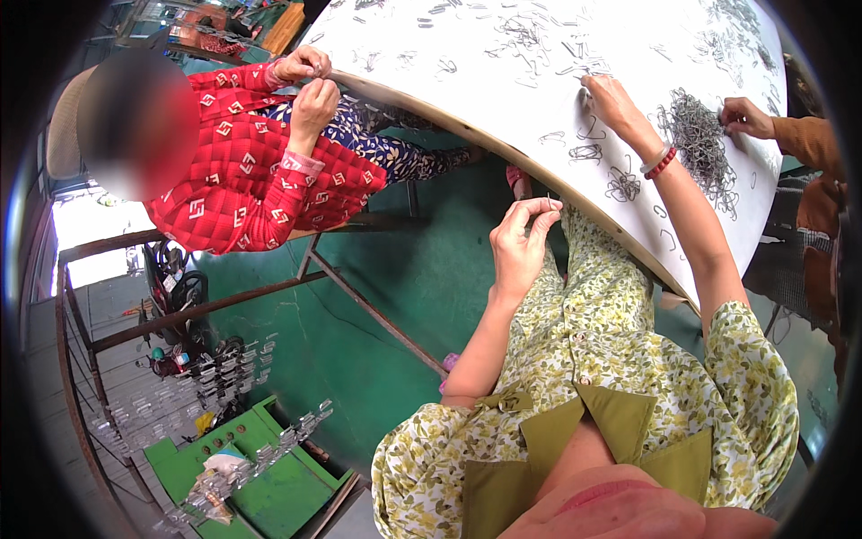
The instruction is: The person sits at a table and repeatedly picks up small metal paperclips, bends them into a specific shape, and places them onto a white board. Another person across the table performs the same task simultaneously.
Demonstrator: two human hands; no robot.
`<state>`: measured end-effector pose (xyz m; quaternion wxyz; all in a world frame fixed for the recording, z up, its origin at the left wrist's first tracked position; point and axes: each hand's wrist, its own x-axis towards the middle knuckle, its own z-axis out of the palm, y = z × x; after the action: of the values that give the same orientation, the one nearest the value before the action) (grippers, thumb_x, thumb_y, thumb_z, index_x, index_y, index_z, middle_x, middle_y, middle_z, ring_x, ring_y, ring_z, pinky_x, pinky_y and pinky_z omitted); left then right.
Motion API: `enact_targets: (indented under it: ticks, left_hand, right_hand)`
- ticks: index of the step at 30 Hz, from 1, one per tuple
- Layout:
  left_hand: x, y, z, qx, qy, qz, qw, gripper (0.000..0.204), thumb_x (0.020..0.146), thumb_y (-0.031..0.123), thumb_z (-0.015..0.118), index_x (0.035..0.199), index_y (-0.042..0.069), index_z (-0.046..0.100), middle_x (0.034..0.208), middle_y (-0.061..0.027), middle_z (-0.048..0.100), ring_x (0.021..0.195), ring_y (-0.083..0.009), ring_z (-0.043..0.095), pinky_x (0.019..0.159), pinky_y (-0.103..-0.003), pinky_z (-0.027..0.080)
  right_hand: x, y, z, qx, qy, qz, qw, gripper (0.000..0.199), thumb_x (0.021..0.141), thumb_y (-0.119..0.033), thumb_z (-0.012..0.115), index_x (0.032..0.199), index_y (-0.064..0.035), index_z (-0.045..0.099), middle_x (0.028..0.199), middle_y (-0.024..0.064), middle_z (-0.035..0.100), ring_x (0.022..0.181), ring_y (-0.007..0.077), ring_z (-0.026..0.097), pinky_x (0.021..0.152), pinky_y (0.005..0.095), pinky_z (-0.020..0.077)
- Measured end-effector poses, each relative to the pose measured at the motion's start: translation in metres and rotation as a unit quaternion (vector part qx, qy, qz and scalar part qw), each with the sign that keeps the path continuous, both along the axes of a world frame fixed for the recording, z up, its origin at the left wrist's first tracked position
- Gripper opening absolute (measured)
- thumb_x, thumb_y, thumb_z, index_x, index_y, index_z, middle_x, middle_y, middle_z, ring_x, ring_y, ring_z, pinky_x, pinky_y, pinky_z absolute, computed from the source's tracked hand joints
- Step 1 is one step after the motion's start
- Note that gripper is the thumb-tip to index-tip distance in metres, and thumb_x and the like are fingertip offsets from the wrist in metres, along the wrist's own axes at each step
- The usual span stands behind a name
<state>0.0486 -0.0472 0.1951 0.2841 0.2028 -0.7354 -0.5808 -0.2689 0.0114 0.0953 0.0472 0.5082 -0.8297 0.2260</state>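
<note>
My left hand is raised just off the near edge of the white tabletop. Its thumb and fingers pinch a thin bit of metal wire, mostly hidden by the fingertips. Reaching across the top, my right hand has its fingers closed low over the surface, among scattered bent-wire hooks. What lies in its fingertips is too small to make out. Nearest to my right forearm are a dense dark pile of wire hooks and a smaller cluster of hooks. More loose hooks spread over the far part.
On the left, a person in a red patterned shirt holds both hands at the table edge. From the right, another person's hand touches beside the dark pile. A metal frame and a green box-like unit stand lower left.
</note>
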Motion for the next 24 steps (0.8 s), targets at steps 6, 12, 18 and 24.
enact_targets:
  ticks: [6, 12, 18, 24]
  left_hand:
    - [0.008, 0.004, 0.009, -0.055, -0.003, -0.007, 0.998, 0.006, 0.087, 0.001, 0.063, 0.092, -0.002, 0.065, 0.088, -0.0059, 0.07, 0.078, -0.0094, 0.063, 0.072, -0.024, 0.051]
    - [0.013, 0.008, 0.026, -0.119, -0.003, -0.046, 0.992, 0.008, 0.083, 0.002, 0.066, 0.09, 0.0, 0.064, 0.084, -0.0096, 0.069, 0.074, -0.0155, 0.065, 0.069, -0.028, 0.051]
    - [0.025, 0.018, 0.023, -0.158, -0.008, -0.025, 0.987, 0.008, 0.083, 0.003, 0.066, 0.089, 0.0, 0.064, 0.084, -0.0089, 0.069, 0.076, -0.0174, 0.065, 0.069, -0.03, 0.051]
    - [0.021, 0.024, 0.012, -0.193, -0.022, -0.023, 0.981, 0.006, 0.081, 0.004, 0.067, 0.086, 0.002, 0.063, 0.083, -0.0085, 0.065, 0.078, -0.0249, 0.061, 0.072, -0.034, 0.048]
  right_hand:
    - [0.122, 0.022, 0.126, -0.112, -0.442, 0.055, 0.888, 0.028, 0.084, -0.008, 0.062, 0.111, -0.0001, 0.064, 0.081, 0.0076, 0.069, 0.067, 0.0113, 0.065, 0.063, 0.0259, 0.0545]
    - [0.209, 0.058, 0.158, -0.258, -0.388, 0.039, 0.884, 0.024, 0.081, 0.001, 0.062, 0.104, -0.0012, 0.067, 0.076, 0.0046, 0.068, 0.07, 0.0088, 0.065, 0.065, 0.0236, 0.0529]
    - [0.221, 0.071, 0.147, -0.279, -0.383, 0.033, 0.88, 0.022, 0.079, 0.004, 0.063, 0.1, -0.0002, 0.068, 0.077, 0.0037, 0.066, 0.068, 0.0078, 0.063, 0.063, 0.0224, 0.0522]
    - [0.223, 0.075, 0.136, -0.337, -0.35, 0.024, 0.874, 0.02, 0.076, 0.007, 0.064, 0.095, 0.0007, 0.069, 0.076, 0.0054, 0.065, 0.069, 0.0099, 0.063, 0.061, 0.0218, 0.0502]
